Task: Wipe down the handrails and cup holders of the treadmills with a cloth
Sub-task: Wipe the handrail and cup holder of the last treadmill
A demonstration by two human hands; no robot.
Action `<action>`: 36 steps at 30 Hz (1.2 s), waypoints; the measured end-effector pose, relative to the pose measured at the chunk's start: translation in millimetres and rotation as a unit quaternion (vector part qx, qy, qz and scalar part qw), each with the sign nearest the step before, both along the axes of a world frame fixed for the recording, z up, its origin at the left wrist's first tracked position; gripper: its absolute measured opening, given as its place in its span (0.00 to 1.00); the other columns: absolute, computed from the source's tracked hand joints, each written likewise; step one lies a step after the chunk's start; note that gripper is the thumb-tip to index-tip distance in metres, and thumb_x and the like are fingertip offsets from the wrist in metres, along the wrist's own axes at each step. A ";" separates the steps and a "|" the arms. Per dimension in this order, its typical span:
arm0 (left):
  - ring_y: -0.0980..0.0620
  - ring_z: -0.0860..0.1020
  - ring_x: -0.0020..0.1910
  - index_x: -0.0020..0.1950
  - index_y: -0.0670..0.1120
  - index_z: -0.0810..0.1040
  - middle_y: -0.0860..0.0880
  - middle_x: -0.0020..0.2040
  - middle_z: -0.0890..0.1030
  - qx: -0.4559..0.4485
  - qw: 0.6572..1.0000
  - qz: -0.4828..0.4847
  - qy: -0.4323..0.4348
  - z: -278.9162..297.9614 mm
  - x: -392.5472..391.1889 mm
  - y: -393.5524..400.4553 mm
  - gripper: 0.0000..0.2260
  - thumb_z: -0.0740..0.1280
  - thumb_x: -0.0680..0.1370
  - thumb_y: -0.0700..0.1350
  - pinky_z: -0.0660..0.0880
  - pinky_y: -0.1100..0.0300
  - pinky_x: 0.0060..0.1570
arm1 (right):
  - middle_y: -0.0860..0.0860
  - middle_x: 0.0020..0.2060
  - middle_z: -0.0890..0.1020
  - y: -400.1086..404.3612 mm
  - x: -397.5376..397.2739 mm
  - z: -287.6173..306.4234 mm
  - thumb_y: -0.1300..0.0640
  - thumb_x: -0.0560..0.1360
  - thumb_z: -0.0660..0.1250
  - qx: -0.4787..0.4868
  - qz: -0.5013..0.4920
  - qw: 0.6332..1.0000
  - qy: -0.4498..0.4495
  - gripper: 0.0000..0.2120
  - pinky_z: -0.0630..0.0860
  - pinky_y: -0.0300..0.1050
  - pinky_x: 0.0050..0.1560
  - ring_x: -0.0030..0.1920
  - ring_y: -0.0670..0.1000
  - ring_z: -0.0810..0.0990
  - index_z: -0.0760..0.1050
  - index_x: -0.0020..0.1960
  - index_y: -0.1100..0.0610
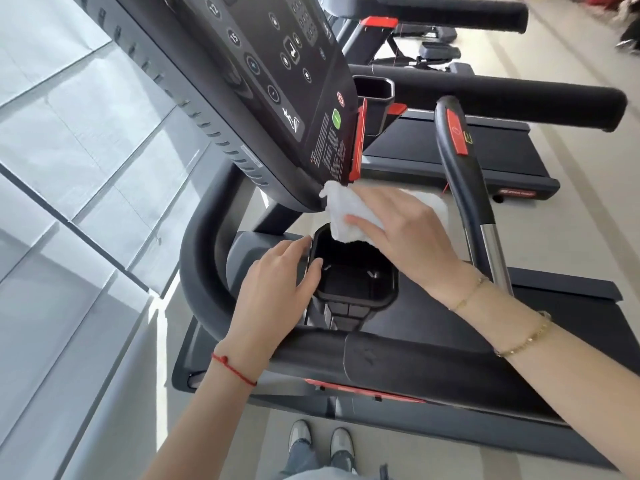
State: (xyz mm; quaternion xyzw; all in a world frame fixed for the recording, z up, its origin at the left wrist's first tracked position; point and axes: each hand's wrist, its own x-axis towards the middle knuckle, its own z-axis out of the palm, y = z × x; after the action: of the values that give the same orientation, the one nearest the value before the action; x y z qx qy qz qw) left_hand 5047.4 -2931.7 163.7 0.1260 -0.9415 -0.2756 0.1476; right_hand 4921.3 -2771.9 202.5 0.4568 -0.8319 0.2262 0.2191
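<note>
Wiping a treadmill cup holder (356, 275), right hand (405, 233) pinching a white cloth (343, 213) at its rim, left hand (277, 282) flat-fingered beside it, risking cloth dropping inside

— What is carrying everything here?

— The pale floor (571, 98) is carrying it all. The nearest treadmill (398, 368) is standing directly on it, its dark frame running across the lower part of the view.

— Is anything else resting on the floor?

— A second treadmill (450, 147) is sitting on it further back, its belt deck lying parallel to the first. More black machines are standing beyond that one, too blurred to tell apart.

— And closer in?

— A pair of grey-and-white shoes (320, 441) is standing on the floor just beside the near treadmill's frame, toes pointing toward it. Sunlight is falling in a bright patch on the floor at the left.
</note>
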 end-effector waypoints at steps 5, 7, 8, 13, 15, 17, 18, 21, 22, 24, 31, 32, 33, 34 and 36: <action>0.49 0.79 0.54 0.70 0.48 0.74 0.50 0.57 0.80 0.006 1.000 0.007 -0.010 -5.9 -9.7 0.8 0.20 0.63 0.80 0.53 0.75 0.57 0.50 | 0.49 0.54 0.79 -20.4 -14.8 -18.5 0.44 0.81 0.59 0.194 -0.002 0.972 -0.134 0.17 0.66 0.46 0.44 0.53 0.53 0.77 0.71 0.64 0.53; 0.49 0.79 0.53 0.70 0.48 0.74 0.50 0.56 0.80 0.007 1.000 0.003 -0.011 -8.0 -10.7 0.4 0.20 0.63 0.80 0.53 0.73 0.59 0.46 | 0.47 0.51 0.79 -26.3 -18.6 -17.1 0.43 0.80 0.58 0.205 -0.006 0.970 -0.129 0.16 0.62 0.46 0.41 0.48 0.52 0.76 0.72 0.60 0.52; 0.50 0.79 0.53 0.70 0.48 0.74 0.51 0.55 0.80 0.007 1.000 0.001 -0.011 -8.7 -10.6 0.0 0.20 0.63 0.80 0.54 0.72 0.60 0.45 | 0.46 0.49 0.78 -25.8 -20.2 -17.3 0.43 0.80 0.57 0.206 -0.007 0.969 -0.135 0.15 0.61 0.46 0.41 0.45 0.52 0.75 0.72 0.59 0.52; 0.52 0.78 0.54 0.71 0.50 0.73 0.52 0.57 0.79 0.011 1.000 -0.005 -0.018 -8.2 -9.7 -2.8 0.20 0.61 0.80 0.54 0.73 0.60 0.49 | 0.46 0.43 0.76 12.5 -25.6 -26.4 0.41 0.80 0.55 0.189 -0.075 0.961 -0.190 0.17 0.62 0.47 0.41 0.42 0.53 0.72 0.72 0.54 0.53; 0.52 0.78 0.54 0.71 0.49 0.72 0.52 0.57 0.79 0.013 1.000 -0.010 -0.016 -7.0 -9.7 -2.0 0.20 0.61 0.80 0.54 0.76 0.57 0.50 | 0.47 0.44 0.77 10.5 -27.0 -25.0 0.42 0.80 0.55 0.186 -0.064 0.964 -0.178 0.16 0.62 0.47 0.41 0.43 0.53 0.74 0.71 0.56 0.53; 0.51 0.78 0.54 0.72 0.48 0.72 0.50 0.56 0.80 0.016 1.000 -0.011 -0.011 -6.3 -9.8 -1.4 0.20 0.62 0.81 0.52 0.76 0.57 0.50 | 0.47 0.47 0.79 -10.2 -26.5 -20.4 0.46 0.80 0.58 0.196 -0.016 0.967 -0.164 0.09 0.63 0.48 0.40 0.44 0.54 0.76 0.71 0.55 0.49; 0.51 0.78 0.54 0.71 0.48 0.73 0.50 0.56 0.80 0.016 1.000 -0.011 -0.008 -6.2 -9.9 -1.1 0.20 0.62 0.81 0.52 0.75 0.58 0.49 | 0.47 0.45 0.80 -21.7 -25.0 -17.9 0.48 0.78 0.60 0.203 0.008 0.965 -0.169 0.05 0.66 0.50 0.39 0.44 0.55 0.77 0.70 0.52 0.47; 0.52 0.78 0.53 0.71 0.48 0.73 0.51 0.55 0.80 0.016 1.000 -0.012 -0.007 -6.1 -9.7 -1.9 0.20 0.62 0.80 0.52 0.73 0.60 0.48 | 0.48 0.44 0.81 -29.8 -21.8 -16.6 0.49 0.77 0.60 0.196 0.013 0.963 -0.182 0.05 0.68 0.51 0.38 0.43 0.56 0.78 0.71 0.50 0.48; 0.52 0.78 0.53 0.71 0.48 0.74 0.51 0.54 0.80 0.017 1.000 -0.012 -0.006 -6.3 -9.8 -2.1 0.20 0.62 0.80 0.52 0.73 0.60 0.47 | 0.48 0.45 0.81 -22.9 -22.0 -18.6 0.48 0.78 0.60 0.184 -0.010 0.966 -0.181 0.08 0.65 0.50 0.37 0.43 0.56 0.77 0.72 0.53 0.49; 0.53 0.78 0.53 0.70 0.49 0.74 0.52 0.54 0.80 0.017 1.000 -0.009 -0.006 -6.9 -10.0 -2.6 0.19 0.62 0.80 0.53 0.72 0.62 0.46 | 0.47 0.45 0.78 -2.9 -21.0 -24.2 0.46 0.80 0.57 0.161 -0.060 0.968 -0.182 0.13 0.60 0.48 0.39 0.42 0.54 0.73 0.73 0.56 0.52; 0.54 0.77 0.50 0.70 0.51 0.73 0.53 0.53 0.79 0.018 1.000 -0.012 -0.006 -8.1 -11.3 -2.2 0.19 0.61 0.80 0.53 0.67 0.66 0.43 | 0.47 0.46 0.76 -5.7 -27.7 -20.1 0.45 0.81 0.55 0.190 -0.028 0.962 -0.193 0.13 0.61 0.46 0.43 0.43 0.51 0.71 0.72 0.56 0.53; 0.54 0.77 0.49 0.71 0.51 0.73 0.53 0.53 0.79 0.020 1.000 -0.015 -0.007 -8.2 -11.2 -2.3 0.19 0.61 0.80 0.53 0.67 0.66 0.43 | 0.47 0.46 0.77 -13.9 -30.1 -17.2 0.45 0.81 0.56 0.206 -0.015 0.959 -0.193 0.12 0.62 0.46 0.43 0.43 0.51 0.71 0.72 0.56 0.51; 0.55 0.77 0.50 0.71 0.50 0.73 0.53 0.53 0.79 0.021 1.000 -0.016 -0.007 -8.2 -10.9 -2.7 0.19 0.61 0.81 0.52 0.67 0.66 0.43 | 0.47 0.47 0.78 -19.8 -31.6 -16.1 0.45 0.81 0.56 0.214 -0.007 0.958 -0.193 0.12 0.61 0.46 0.43 0.43 0.51 0.71 0.72 0.55 0.50; 0.55 0.77 0.50 0.71 0.50 0.73 0.53 0.53 0.79 0.021 1.000 -0.017 -0.006 -8.3 -10.7 -3.2 0.19 0.61 0.81 0.52 0.68 0.66 0.44 | 0.47 0.47 0.79 -22.8 -31.4 -16.4 0.44 0.81 0.57 0.214 -0.009 0.958 -0.192 0.12 0.61 0.46 0.43 0.43 0.51 0.71 0.72 0.56 0.50; 0.54 0.77 0.52 0.72 0.50 0.73 0.52 0.55 0.80 0.018 1.000 -0.022 -0.007 -8.7 -10.5 -3.9 0.20 0.61 0.81 0.52 0.69 0.66 0.46 | 0.46 0.47 0.78 -17.9 -25.9 -20.1 0.43 0.81 0.57 0.190 -0.039 0.960 -0.201 0.14 0.61 0.46 0.42 0.44 0.52 0.73 0.73 0.57 0.51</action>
State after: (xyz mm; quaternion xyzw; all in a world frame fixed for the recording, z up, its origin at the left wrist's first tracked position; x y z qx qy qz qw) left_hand 5036.9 -2935.5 155.0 0.1101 -0.9400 -0.2944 0.1325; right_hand 4895.4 -2789.9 182.3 0.4023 -0.9037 0.1423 -0.0343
